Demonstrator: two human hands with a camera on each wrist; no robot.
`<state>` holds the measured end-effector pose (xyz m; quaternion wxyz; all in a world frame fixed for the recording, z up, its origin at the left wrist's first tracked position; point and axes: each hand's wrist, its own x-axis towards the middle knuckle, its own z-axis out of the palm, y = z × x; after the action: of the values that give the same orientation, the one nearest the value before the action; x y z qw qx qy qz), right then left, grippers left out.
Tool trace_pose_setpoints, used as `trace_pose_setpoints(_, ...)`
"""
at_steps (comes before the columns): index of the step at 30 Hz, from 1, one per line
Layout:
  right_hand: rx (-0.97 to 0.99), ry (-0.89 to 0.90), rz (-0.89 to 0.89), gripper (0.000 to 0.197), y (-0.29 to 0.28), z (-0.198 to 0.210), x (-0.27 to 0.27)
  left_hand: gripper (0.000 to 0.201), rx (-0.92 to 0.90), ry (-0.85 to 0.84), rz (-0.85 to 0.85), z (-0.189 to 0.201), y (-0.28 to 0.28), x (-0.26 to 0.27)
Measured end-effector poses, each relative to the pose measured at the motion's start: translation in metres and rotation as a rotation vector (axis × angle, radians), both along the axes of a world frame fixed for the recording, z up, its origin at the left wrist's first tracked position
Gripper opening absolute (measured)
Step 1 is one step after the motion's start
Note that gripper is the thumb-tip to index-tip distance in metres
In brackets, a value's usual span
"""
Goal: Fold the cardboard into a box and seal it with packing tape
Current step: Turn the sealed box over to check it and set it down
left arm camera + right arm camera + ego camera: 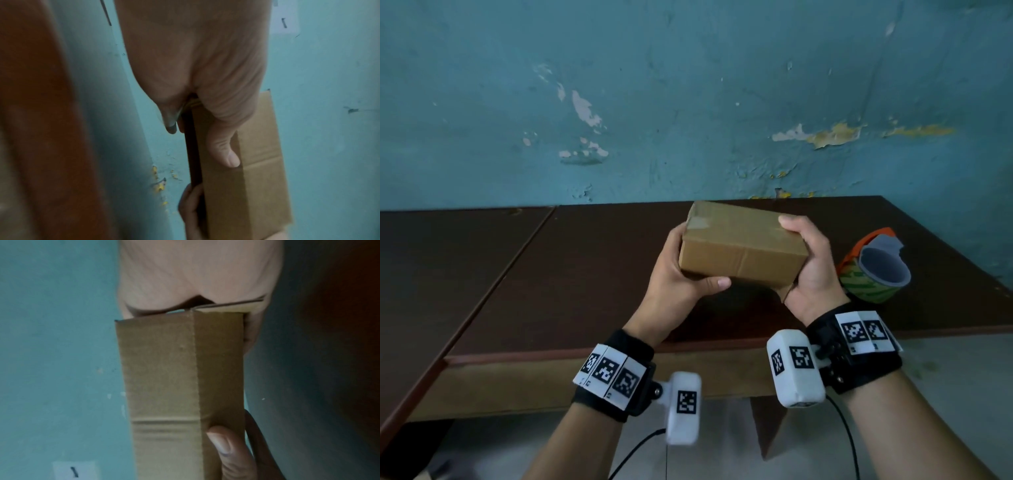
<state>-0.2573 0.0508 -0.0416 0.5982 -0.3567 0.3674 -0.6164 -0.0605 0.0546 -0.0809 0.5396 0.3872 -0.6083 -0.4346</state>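
A small brown cardboard box [739,250] is held in the air above the dark table [571,274], folded into shape, with clear tape on its far left top corner. My left hand [681,270] grips its left end, thumb along the near lower edge. My right hand [808,263] grips the right end, fingers curled over the top corner; a loose flap edge shows below that palm. In the left wrist view the box [252,178] lies under my thumb. The right wrist view shows the box [164,378] and a thin flap against my palm.
A tape dispenser [873,267] with an orange frame, grey core and a green-patterned roll stands on the table just right of my right hand. A peeling teal wall [688,102] rises directly behind the table. A second table surface [431,260] adjoins on the left.
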Motion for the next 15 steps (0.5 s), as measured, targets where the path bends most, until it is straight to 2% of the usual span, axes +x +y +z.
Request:
trace_pose_setpoints(3, -0.041, -0.018, -0.017, 0.042, -0.002, 0.006, 0.0, 0.093, -0.013, 0.046, -0.014, 0.01, -0.003, 0.001)
trace_pose_setpoints(6, -0.082, -0.003, -0.016, 0.036, -0.002, 0.009, -0.001, 0.093, 0.052, 0.045, -0.09, 0.013, -0.001, 0.007)
trace_pose_setpoints(9, -0.069, -0.069, -0.02, 0.032, -0.001, 0.01, -0.006, 0.098, 0.131, 0.021, -0.145, 0.011, -0.001, 0.015)
trace_pose_setpoints(12, -0.042, -0.121, -0.042, 0.026, -0.002, 0.01, -0.015, 0.082, 0.211, 0.109, -0.055, 0.015, -0.003, 0.016)
trace_pose_setpoints(15, -0.048, -0.141, -0.046, 0.028, -0.001, 0.01, -0.019, 0.062, 0.467, 0.318, 0.041, 0.022, -0.004, 0.014)
